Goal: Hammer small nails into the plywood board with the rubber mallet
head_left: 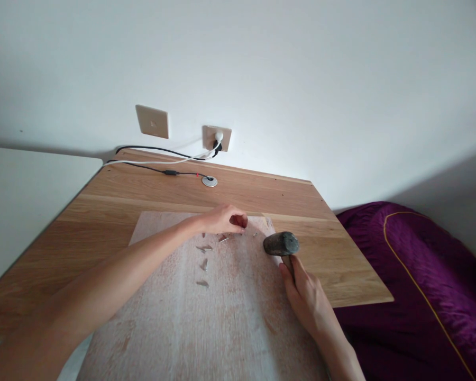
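Observation:
A pale, worn wooden board (pixel 214 312) lies on a wooden desk (pixel 115 201). My left hand (pixel 225 219) reaches to the board's far end with its fingers curled in a pinch over several small nails (pixel 204 263) scattered there; what the fingertips hold is too small to make out. My right hand (pixel 306 296) is wrapped round the wooden handle of a hammer (pixel 281 244), whose dark head rests near the board's far right edge, just right of my left hand.
Black and white cables (pixel 158 159) run along the desk's back edge to a wall socket (pixel 216 137). A round metal grommet (pixel 209 181) sits in the desk. A purple bedcover (pixel 416 286) lies close on the right.

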`<state>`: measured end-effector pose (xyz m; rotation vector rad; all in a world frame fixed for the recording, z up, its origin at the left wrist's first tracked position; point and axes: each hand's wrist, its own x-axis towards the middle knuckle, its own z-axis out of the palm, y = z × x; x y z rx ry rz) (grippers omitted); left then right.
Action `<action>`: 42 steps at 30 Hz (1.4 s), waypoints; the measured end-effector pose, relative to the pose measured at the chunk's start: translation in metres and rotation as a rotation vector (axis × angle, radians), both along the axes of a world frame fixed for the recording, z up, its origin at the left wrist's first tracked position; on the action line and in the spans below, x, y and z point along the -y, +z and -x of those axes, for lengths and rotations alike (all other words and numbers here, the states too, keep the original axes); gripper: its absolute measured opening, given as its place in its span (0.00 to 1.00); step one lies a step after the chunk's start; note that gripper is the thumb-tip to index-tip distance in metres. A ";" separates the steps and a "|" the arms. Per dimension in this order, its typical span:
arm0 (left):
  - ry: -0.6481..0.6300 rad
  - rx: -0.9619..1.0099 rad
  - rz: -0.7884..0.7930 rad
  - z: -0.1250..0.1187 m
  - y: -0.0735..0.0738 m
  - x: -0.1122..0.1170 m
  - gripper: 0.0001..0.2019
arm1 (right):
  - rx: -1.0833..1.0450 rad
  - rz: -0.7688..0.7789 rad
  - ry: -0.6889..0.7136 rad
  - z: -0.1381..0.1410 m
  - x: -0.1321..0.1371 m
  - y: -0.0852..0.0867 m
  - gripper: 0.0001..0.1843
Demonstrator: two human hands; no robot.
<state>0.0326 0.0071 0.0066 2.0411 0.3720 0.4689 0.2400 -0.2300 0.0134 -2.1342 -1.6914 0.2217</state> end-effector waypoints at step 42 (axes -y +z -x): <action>-0.089 0.008 -0.040 0.003 0.002 0.000 0.06 | 0.041 -0.010 -0.028 0.000 0.001 -0.003 0.30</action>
